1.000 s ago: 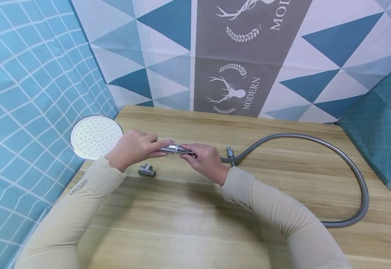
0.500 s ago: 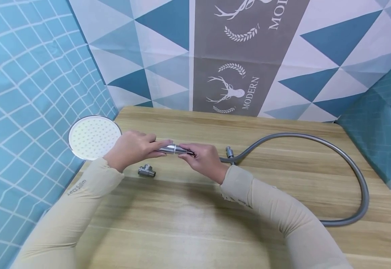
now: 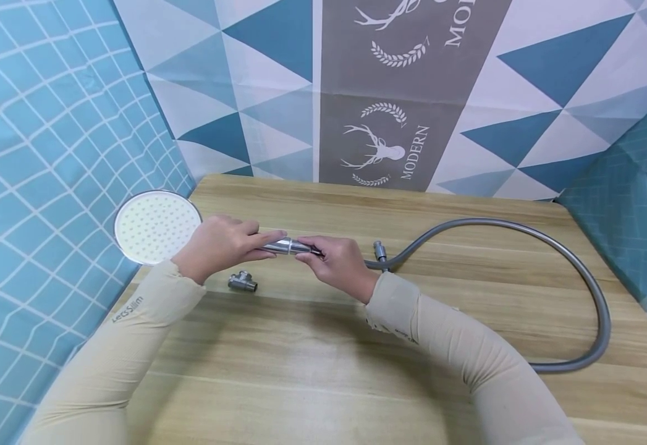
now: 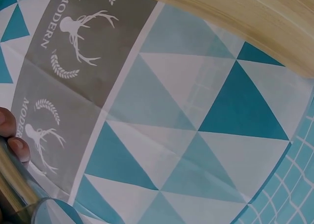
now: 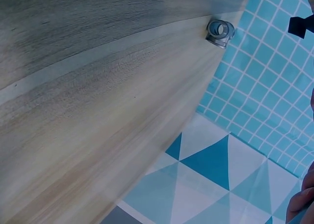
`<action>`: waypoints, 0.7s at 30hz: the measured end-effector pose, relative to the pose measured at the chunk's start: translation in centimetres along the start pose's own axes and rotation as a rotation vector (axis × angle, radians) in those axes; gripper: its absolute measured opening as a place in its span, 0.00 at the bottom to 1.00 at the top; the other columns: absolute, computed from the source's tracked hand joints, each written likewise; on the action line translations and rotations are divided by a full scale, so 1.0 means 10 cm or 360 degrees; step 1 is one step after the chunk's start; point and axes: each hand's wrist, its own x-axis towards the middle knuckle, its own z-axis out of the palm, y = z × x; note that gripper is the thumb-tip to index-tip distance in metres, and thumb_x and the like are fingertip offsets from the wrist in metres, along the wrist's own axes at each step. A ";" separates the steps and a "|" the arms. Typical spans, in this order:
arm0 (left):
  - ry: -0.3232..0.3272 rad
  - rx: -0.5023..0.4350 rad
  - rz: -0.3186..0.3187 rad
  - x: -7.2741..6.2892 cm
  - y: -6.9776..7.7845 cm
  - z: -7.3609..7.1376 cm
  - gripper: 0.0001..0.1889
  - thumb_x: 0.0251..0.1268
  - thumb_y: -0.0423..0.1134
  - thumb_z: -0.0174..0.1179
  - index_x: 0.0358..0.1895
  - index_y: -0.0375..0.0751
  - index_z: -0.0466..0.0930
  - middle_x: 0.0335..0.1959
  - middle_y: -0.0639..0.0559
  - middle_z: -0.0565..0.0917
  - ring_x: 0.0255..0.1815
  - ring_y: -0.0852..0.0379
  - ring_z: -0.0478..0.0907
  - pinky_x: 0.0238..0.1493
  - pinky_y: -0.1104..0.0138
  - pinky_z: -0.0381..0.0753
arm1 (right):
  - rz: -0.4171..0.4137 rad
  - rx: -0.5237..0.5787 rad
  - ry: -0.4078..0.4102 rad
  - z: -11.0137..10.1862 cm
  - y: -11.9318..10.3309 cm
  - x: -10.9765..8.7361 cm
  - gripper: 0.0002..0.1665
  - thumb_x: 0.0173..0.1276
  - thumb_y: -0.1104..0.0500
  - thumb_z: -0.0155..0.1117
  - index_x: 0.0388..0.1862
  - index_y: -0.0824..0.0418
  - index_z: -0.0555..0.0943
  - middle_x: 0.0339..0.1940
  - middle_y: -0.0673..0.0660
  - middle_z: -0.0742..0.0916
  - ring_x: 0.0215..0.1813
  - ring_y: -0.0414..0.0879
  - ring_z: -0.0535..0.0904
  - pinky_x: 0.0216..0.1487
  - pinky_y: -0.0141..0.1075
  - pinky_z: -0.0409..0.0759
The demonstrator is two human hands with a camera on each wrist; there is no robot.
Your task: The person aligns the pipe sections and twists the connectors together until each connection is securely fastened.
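Note:
A round shower head (image 3: 158,226) with a pale nozzle face and chrome rim lies at the left, its face up. My left hand (image 3: 228,241) grips its chrome handle, which also shows at the lower left of the left wrist view, with fingertips (image 4: 18,148) on it. At the handle's end, the right hand (image 3: 340,262) pinches the metal end fitting (image 3: 302,247) of the grey shower hose (image 3: 590,281). The fitting sits in line against the handle. From the right hand the hose loops out to the right and back under the right sleeve.
A chrome tee connector (image 3: 242,282) lies on the wooden table (image 3: 301,358) below the left hand. Another small chrome fitting (image 3: 380,252) stands out beside the hose behind the right hand. Blue tiled cloth (image 3: 50,154) borders the left; a patterned sheet (image 3: 279,93) hangs behind.
Both hands, the shower head and the hose fitting keep nearly the same place. Only a very slight shift of the view to the right shows since a second ago.

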 end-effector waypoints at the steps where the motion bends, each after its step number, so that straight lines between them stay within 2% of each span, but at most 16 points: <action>1: 0.0002 0.0002 0.0000 0.00 0.00 0.00 0.27 0.77 0.58 0.35 0.48 0.48 0.82 0.17 0.50 0.72 0.08 0.56 0.63 0.11 0.66 0.64 | 0.0003 -0.0003 -0.0002 0.00 0.00 0.00 0.17 0.60 0.62 0.71 0.45 0.70 0.83 0.36 0.60 0.88 0.24 0.38 0.80 0.27 0.27 0.76; 6: -0.0004 0.0005 -0.0001 0.00 0.00 0.00 0.27 0.76 0.58 0.35 0.48 0.48 0.82 0.17 0.50 0.72 0.08 0.56 0.63 0.11 0.66 0.64 | 0.0023 0.0005 -0.0010 0.01 0.00 0.01 0.16 0.60 0.62 0.70 0.44 0.70 0.83 0.33 0.59 0.88 0.22 0.37 0.77 0.25 0.27 0.75; 11: -0.0013 0.0006 -0.0001 -0.01 0.00 0.01 0.25 0.76 0.58 0.36 0.47 0.49 0.81 0.16 0.50 0.72 0.08 0.56 0.65 0.11 0.66 0.64 | 0.0102 0.0057 -0.0049 0.00 0.00 0.01 0.14 0.62 0.62 0.69 0.43 0.70 0.83 0.31 0.57 0.88 0.21 0.37 0.75 0.25 0.27 0.73; 18: 0.0014 0.0007 0.0005 0.00 0.00 0.00 0.23 0.76 0.58 0.37 0.47 0.50 0.80 0.16 0.50 0.72 0.08 0.56 0.64 0.10 0.67 0.62 | 0.0314 0.0312 -0.0147 -0.02 -0.03 0.03 0.13 0.64 0.63 0.67 0.44 0.71 0.82 0.24 0.55 0.84 0.17 0.35 0.66 0.20 0.29 0.67; 21: 0.0032 0.0001 0.0012 0.00 0.00 0.00 0.23 0.76 0.57 0.38 0.47 0.50 0.80 0.16 0.50 0.71 0.08 0.56 0.63 0.10 0.67 0.62 | 0.0363 0.0363 -0.0176 -0.04 -0.04 0.04 0.12 0.64 0.64 0.66 0.44 0.71 0.83 0.21 0.53 0.82 0.17 0.34 0.64 0.20 0.29 0.66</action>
